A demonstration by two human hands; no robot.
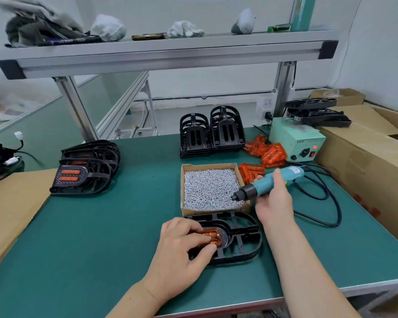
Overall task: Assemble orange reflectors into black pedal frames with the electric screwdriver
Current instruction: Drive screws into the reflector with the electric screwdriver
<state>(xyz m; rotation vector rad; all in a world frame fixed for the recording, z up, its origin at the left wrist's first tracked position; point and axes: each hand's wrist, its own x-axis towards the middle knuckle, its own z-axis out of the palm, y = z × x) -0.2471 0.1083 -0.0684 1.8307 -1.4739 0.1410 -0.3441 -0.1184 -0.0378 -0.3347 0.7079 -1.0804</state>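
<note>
A black pedal frame (244,239) lies flat on the green mat near the front edge. An orange reflector (213,235) sits in its left half, with a small screw on it. My left hand (182,249) presses the reflector down with straight fingers, thumb on the frame's near rim. My right hand (274,198) grips the teal electric screwdriver (269,182). Its bit tip points down-left into the cardboard box of silver screws (211,187), just behind the frame.
Finished pedals (85,166) are stacked at the left. Empty black frames (211,131) stand at the back centre, loose orange reflectors (264,152) beside them. The screwdriver's power unit (296,138) and looping cable (326,203) lie at right, next to cardboard boxes (365,157).
</note>
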